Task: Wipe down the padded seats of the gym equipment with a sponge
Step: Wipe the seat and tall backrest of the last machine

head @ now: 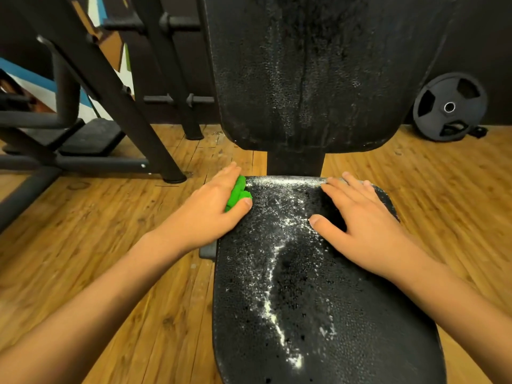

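Observation:
A black padded seat [318, 300] fills the lower middle, wet and streaked with white foam. Behind it rises the black padded backrest [299, 73], also wet with pale streaks. My left hand [210, 209] grips a bright green sponge [238, 194] at the seat's far left corner, thumb and fingers round it. My right hand [360, 223] lies flat on the far right part of the seat, fingers spread and straight, holding nothing.
A wooden plank floor [110, 259] surrounds the seat. A dark metal machine frame [116, 101] with a footplate stands at the left. A black weight plate [448, 106] leans against the dark wall at the back right.

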Demonstrator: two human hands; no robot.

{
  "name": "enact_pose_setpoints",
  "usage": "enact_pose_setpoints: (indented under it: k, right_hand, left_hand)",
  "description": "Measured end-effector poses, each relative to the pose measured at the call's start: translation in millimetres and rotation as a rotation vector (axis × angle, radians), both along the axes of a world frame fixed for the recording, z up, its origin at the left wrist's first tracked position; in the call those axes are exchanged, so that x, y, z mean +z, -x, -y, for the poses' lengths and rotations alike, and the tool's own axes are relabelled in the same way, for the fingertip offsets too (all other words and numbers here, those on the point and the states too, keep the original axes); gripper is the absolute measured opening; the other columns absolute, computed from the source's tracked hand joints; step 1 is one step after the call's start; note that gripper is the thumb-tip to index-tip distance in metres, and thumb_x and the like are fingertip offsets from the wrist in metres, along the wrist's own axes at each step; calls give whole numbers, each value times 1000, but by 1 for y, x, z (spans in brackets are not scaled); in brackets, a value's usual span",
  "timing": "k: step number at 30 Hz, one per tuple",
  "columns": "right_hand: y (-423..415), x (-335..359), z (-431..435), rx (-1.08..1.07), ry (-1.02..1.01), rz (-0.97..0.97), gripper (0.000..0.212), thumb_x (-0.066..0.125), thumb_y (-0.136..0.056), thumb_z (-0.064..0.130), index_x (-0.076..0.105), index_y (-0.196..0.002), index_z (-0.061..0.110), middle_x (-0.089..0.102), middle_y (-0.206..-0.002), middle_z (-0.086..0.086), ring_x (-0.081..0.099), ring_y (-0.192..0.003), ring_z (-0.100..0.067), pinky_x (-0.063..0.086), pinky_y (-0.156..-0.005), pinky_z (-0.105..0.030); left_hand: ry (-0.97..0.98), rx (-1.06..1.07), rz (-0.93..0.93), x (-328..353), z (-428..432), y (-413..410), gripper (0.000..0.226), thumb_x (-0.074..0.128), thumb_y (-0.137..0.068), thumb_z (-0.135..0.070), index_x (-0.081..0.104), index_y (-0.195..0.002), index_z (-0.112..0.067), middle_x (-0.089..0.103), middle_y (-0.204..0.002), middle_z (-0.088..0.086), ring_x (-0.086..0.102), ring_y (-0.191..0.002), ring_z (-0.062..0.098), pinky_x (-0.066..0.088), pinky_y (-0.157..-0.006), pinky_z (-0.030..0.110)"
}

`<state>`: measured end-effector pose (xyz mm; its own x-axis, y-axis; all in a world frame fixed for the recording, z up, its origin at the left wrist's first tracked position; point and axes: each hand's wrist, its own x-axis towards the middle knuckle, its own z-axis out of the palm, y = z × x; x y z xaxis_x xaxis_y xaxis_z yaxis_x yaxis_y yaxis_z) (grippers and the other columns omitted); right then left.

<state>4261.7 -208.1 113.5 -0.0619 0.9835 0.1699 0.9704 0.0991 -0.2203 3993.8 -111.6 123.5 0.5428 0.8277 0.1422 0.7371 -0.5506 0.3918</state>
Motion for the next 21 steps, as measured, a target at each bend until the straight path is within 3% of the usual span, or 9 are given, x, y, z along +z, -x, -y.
enact_pose_setpoints:
  k: [6,11,17,21]
  right_hand:
    - [0,3,-2,5,80,24,103,6,-80,81,19,-162,20,10,-170,6,-9,-156,-11,-10,-124,-33]
    - [1,5,-4,2,109,14,95,14,-88,79,15,-163,21,5,-171,7,-13,-155,-9,-11,-121,-30]
    - [6,10,2,8,111,60,82,21,-97,65,17,-162,16,9,-170,2,-9,-156,-15,-9,-123,-34]
    - [7,11,4,13,105,74,76,25,-101,61,21,-160,13,14,-169,-2,-7,-157,-19,-7,-124,-39]
  left_hand:
    - [-6,52,24,-4,3,1,68,51,-102,-44,26,-159,-16,18,-168,3,27,-151,23,24,-122,39]
    - [-6,67,23,-5,2,0,71,46,-98,-52,29,-158,-17,21,-167,1,26,-151,20,23,-123,38]
    - [88,95,8,3,6,-5,64,51,-103,-27,24,-160,-15,6,-169,4,10,-155,19,11,-122,30]
    - [162,156,-35,13,11,-14,62,44,-103,-25,21,-161,-19,2,-170,8,6,-156,25,11,-124,39]
